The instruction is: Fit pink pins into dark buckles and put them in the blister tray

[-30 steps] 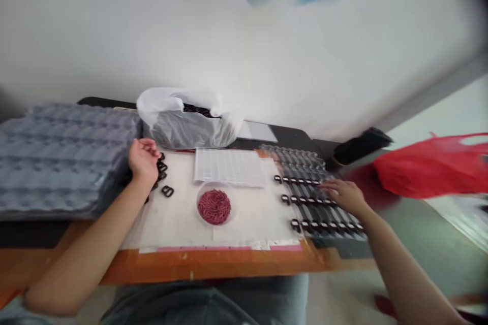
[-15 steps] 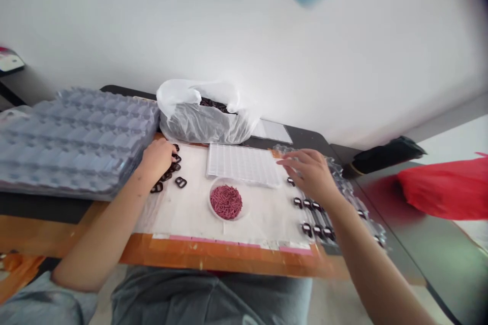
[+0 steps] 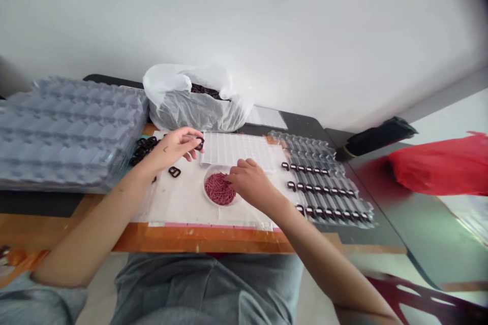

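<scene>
My left hand (image 3: 182,143) pinches a small black buckle-like piece (image 3: 200,143) above the near left corner of a clear compartment tray (image 3: 240,148). My right hand (image 3: 247,176) reaches over the right rim of a round white bowl (image 3: 206,190) of small pinkish-red rods (image 3: 220,190). Its fingers are bunched together at the rods; what they hold, if anything, is hidden. One loose black piece (image 3: 174,171) lies on the white sheet (image 3: 171,203), and a pile of such pieces (image 3: 143,150) sits beneath and behind my left wrist.
Stacked clear ridged plastic trays (image 3: 68,137) stand at the left. A white plastic bag (image 3: 190,111) with dark pieces in it is at the back. On the right lies a clear ridged tray (image 3: 331,172) with rows of black pieces. Beyond are a black roll (image 3: 381,137) and red bag (image 3: 438,165).
My left hand has moved right from the black pile, carrying one piece. My right hand has come left and down from beside the ridged tray to the bowl. The view has shifted slightly.
</scene>
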`<state>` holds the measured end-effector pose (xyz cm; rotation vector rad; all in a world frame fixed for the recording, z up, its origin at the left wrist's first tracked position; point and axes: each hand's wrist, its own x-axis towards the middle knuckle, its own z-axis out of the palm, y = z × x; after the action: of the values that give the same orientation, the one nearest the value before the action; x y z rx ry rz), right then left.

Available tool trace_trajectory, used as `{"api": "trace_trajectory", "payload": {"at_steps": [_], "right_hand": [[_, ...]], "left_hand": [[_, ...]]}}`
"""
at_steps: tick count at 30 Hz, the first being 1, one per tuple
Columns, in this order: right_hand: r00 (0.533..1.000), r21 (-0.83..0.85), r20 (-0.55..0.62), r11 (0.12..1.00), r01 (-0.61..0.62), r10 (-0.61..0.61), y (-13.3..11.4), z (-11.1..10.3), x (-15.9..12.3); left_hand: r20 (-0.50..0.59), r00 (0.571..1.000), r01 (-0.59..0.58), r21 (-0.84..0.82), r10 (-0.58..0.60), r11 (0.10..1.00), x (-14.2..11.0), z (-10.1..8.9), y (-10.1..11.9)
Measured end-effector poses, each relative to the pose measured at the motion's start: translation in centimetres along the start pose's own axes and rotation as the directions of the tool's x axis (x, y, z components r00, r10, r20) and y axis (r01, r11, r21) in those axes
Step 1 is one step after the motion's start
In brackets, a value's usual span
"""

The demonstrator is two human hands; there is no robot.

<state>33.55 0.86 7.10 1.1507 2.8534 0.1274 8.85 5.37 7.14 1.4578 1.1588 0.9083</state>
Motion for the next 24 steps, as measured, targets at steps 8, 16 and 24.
{"api": "trace_trajectory", "payload": {"at_steps": [8,16,24], "right_hand": [[0.999,-0.012,0.030,1.000,-0.015,0.015,0.1,-0.1,0.6],[0.983,0.120,-0.150,0.988,-0.092,0.110,1.4,0.0,0.0],[0.908,0.097,-0.325,0.965,-0.245,0.264,6.1,3.8,-2.3]], "left_hand": [[-0.049,0.979,0.150,-0.480,-0.197,0.865,-0.2,2.5,-2.0],[-0.213,0.967,-0.055,-0.713,-0.142,0.699,0.8,2.0,-3.3],[-0.310,0.942,-0.133,-0.692,-0.126,0.710,1.4,2.3,-4.5]]}}
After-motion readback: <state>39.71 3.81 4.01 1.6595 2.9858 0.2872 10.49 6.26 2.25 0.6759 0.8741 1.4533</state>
